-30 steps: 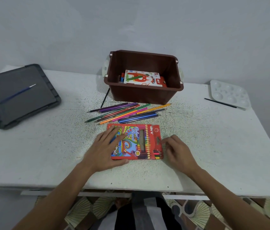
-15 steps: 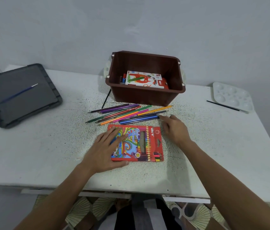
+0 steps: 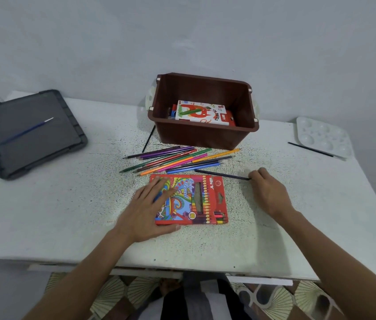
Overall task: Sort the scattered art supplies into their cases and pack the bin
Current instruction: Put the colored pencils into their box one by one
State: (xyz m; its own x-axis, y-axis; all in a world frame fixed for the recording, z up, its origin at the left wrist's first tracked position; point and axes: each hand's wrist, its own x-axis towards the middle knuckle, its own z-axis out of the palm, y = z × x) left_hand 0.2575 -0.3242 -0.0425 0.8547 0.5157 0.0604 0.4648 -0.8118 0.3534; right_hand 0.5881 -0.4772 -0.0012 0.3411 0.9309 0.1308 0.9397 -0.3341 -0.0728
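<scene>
Fingers [image 3: 256,176] curled, right hand [image 3: 269,193] pinches dark pencil [image 3: 222,174] — seemingly; left hand [image 3: 145,210] flat on case [image 3: 214,195].

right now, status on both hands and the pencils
Left hand flat on the red pencil case. Right hand pinches one dark pencil by its end. Other pencils loose before the brown bin; nothing in the way.

Open table [image 3: 55,215] runs along the near edge and between the lid [image 3: 32,135] at the left edge and the box [image 3: 196,199] mid-table. The bin [image 3: 205,137] at the far edge, pencils [image 3: 177,160] fanned before it, blocks that side. Right of the box, past the dark pencil [image 3: 222,174], the surface lies open to the palette [image 3: 323,137].
</scene>
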